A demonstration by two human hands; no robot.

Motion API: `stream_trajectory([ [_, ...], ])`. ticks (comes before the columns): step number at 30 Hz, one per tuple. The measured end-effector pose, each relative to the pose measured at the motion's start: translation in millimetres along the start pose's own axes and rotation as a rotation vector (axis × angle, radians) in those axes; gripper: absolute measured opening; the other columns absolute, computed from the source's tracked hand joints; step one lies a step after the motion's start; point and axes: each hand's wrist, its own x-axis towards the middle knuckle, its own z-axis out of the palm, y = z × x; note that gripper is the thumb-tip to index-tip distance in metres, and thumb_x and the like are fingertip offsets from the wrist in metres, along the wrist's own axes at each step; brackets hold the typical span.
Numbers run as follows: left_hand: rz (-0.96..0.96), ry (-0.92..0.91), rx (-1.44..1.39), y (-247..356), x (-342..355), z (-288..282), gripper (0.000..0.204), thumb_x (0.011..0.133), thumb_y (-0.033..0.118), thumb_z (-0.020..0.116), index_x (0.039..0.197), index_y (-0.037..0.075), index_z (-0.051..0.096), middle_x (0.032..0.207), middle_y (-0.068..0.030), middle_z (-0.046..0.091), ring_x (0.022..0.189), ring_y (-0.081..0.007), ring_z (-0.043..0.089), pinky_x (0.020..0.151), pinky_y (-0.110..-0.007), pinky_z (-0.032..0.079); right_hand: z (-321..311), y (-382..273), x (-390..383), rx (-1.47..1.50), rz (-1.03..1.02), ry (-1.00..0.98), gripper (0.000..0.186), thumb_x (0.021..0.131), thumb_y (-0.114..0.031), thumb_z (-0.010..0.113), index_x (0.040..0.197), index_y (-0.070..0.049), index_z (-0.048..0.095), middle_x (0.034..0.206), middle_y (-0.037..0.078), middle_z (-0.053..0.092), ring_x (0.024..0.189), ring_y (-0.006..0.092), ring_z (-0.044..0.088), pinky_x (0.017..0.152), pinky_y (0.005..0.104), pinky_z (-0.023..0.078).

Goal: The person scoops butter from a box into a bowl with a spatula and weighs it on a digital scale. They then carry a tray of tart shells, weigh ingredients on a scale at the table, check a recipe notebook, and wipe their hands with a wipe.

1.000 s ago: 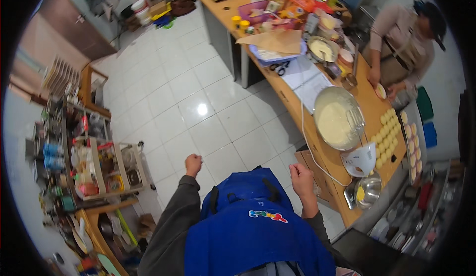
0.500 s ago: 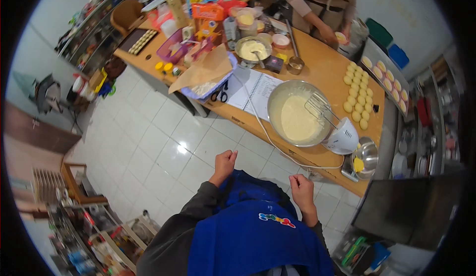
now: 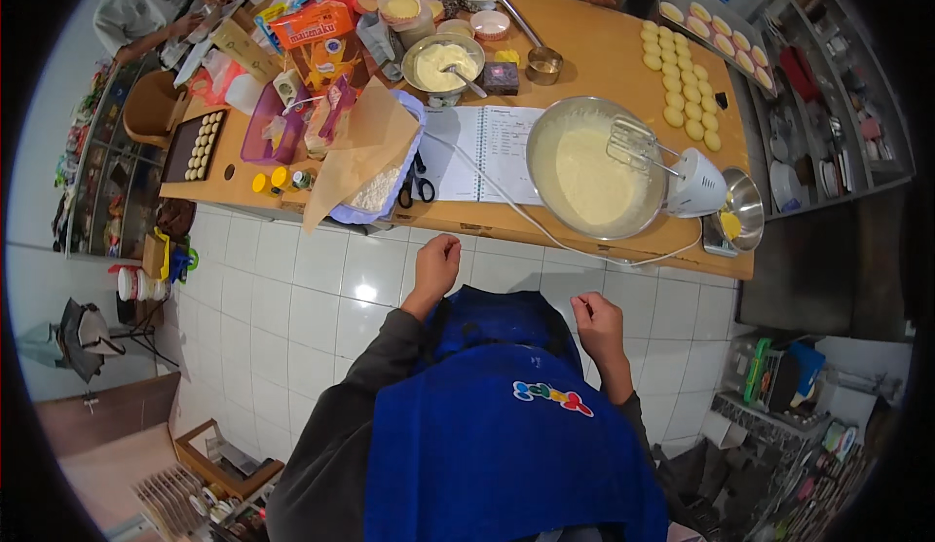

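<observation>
Hovering short of the table [image 3: 596, 50], the left hand [image 3: 437, 265] and right hand [image 3: 598, 325] are loosely clenched, with nothing visible in either. At the right hand's 12 o'clock stands a steel bowl [image 3: 542, 139] of pale batter [image 3: 592, 177]; at the bowl's 3 o'clock rests a hand mixer [image 3: 697, 185], beaters over the batter, probably so drips fall back. A notebook [image 3: 509, 155] at the left hand's 1 o'clock lies spread, presumably for easy reading.
</observation>
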Motion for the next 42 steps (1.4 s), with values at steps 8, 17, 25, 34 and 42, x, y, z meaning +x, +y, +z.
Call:
stream_trajectory([
  [8,0.502,-0.197,0.385,18.3,50.7,14.4,0.032,0.072,0.012,0.061,0.103,0.002,0.055,0.102,-0.0131,0.056,0.100,-0.0277,0.050,0.081,-0.039,0.040,30.3,-12.3,-25.6,-0.059,0.168,0.008,0.018,0.078,-0.019,0.061,0.077,-0.001,0.060,0.066,0.016,0.060,0.060,0.0309,0.059,0.056,0.0366,0.046],
  [17,0.480,-0.284,0.664,29.0,73.0,40.7,0.045,0.071,0.026,0.063,0.109,0.005,0.051,0.116,-0.0063,0.047,0.111,-0.0212,0.040,0.088,-0.051,0.030,22.5,-18.3,-41.5,-0.136,0.239,0.164,0.018,0.078,-0.018,0.062,0.080,0.000,0.061,0.063,0.015,0.059,0.055,0.0262,0.057,0.052,0.0327,0.044],
  [25,0.471,-0.320,0.724,24.8,71.0,34.7,0.046,0.071,0.025,0.061,0.112,0.005,0.052,0.119,-0.0076,0.048,0.113,-0.0229,0.042,0.087,-0.051,0.031,25.9,-17.7,-49.9,-0.126,0.361,0.160,0.020,0.079,-0.021,0.060,0.079,-0.001,0.061,0.066,0.017,0.060,0.061,0.0316,0.059,0.055,0.0382,0.045],
  [34,0.494,-0.314,0.764,21.3,61.0,28.5,0.044,0.072,0.024,0.061,0.111,0.004,0.052,0.118,-0.0064,0.047,0.113,-0.0224,0.041,0.085,-0.051,0.033,33.1,-16.8,-41.9,-0.167,0.258,0.182,0.020,0.079,-0.019,0.062,0.080,0.001,0.060,0.060,0.014,0.058,0.052,0.0220,0.056,0.050,0.0310,0.043],
  [42,0.492,-0.324,0.718,16.0,61.0,31.3,0.044,0.074,0.021,0.056,0.113,0.002,0.052,0.121,-0.0078,0.045,0.114,-0.0222,0.039,0.085,-0.047,0.034,41.1,-22.0,-32.7,-0.117,0.228,0.123,0.021,0.078,-0.021,0.061,0.080,-0.001,0.061,0.066,0.016,0.060,0.060,0.0314,0.059,0.056,0.0376,0.045],
])
